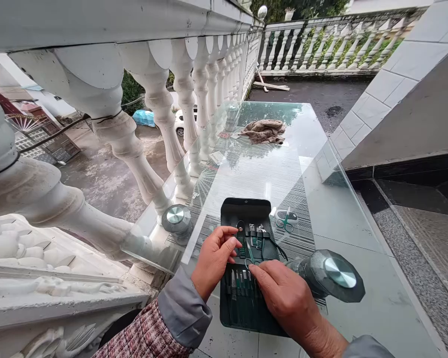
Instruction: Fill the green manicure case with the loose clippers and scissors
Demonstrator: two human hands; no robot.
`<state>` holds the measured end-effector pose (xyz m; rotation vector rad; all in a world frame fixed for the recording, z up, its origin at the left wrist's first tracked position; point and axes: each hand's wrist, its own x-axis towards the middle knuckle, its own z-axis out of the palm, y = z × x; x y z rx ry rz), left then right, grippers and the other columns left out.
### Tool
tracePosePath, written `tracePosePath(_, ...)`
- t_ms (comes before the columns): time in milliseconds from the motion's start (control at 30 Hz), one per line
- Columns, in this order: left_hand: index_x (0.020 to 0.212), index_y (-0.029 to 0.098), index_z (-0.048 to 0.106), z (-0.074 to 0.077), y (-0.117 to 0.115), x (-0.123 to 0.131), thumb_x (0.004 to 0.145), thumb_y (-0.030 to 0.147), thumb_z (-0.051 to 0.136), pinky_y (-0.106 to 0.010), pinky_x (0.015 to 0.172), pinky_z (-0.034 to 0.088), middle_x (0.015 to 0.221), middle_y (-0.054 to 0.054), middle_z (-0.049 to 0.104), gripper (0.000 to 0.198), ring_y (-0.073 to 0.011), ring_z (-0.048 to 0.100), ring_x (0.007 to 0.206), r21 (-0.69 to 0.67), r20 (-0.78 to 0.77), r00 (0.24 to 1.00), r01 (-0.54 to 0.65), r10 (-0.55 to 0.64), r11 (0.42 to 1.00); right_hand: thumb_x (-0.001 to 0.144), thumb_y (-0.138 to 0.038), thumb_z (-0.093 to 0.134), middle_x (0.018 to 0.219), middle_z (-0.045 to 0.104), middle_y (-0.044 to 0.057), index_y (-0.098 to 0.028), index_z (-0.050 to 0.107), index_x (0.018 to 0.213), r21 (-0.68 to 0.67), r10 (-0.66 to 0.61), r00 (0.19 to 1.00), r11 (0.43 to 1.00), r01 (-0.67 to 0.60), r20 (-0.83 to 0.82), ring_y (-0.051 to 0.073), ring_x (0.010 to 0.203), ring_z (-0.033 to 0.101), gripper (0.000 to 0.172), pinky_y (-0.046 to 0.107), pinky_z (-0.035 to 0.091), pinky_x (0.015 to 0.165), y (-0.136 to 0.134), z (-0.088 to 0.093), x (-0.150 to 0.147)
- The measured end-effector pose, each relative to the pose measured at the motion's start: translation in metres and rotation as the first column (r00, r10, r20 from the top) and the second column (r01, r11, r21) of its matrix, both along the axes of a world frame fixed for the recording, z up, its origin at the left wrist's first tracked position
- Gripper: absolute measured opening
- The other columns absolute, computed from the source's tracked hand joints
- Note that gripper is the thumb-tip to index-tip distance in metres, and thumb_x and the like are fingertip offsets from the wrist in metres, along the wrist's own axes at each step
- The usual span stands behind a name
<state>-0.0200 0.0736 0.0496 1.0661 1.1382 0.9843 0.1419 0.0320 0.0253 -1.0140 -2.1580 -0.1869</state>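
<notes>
1. The small green-handled scissors [251, 257] are held over the middle of the case [245, 207], pinched by the fingers of the right hand [287, 293], which are closed on the handle end. If the pinch were loosened, the scissors could be dropped onto the tools below.
2. The case is laid open on the glass worktop [343, 219]. If it were pushed by either hand, it could be slid along the smooth surface.
3. The left hand [212, 258] is placed over the case's left edge, its fingers curled and thumb near the forefinger; whether anything is gripped there cannot be told. If the case is not steadied by it, a twist could be caused by any pull.
4. The nail clippers [259, 242] are seated in the case's upper half, close to the scissor blades, and could be snagged or scraped if the blades were swung.
5. The slim tools [242, 283] are set in the case's lower half, partly covered by the right hand; they could be dislodged by a brushing knuckle.
6. Other scissors [284, 223] are left loose, just right of the case; they could be knocked by a wide sweep.
</notes>
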Motion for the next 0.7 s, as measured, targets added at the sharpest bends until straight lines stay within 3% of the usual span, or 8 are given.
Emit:
tracePosePath(300,0.102,0.014,0.054,0.002,-0.0005,-0.0034,0.077,0.03,0.054,-0.02,0.053,0.043,0.079,-0.002,0.059,0.029,-0.0102,0.049,0.063,0.006,-0.008,1.0,0.001,-0.001,1.0,0.088,-0.009,0.044,0.064,0.055,0.005,-0.009,0.065,0.087,0.082,-0.029,0.991,0.996,0.018,0.133,0.014,0.064,0.046,0.021,0.028,0.033,0.06,0.0002,0.0024,-0.0016)
tracePosePath(700,0.103,0.014,0.054,0.0033,-0.0004,-0.0023,0.077,0.03,0.054,-0.02,0.055,0.043,0.081,-0.002,0.059,0.031,-0.0105,0.05,0.065,-0.013,-0.039,0.999,0.031,-0.032,0.999,0.089,-0.01,0.041,0.065,0.056,0.005,-0.012,0.065,0.081,0.061,-0.085,0.971,0.995,0.073,0.224,0.015,0.065,0.046,0.025,0.028,0.034,0.061,0.0043,0.0003,-0.0025)
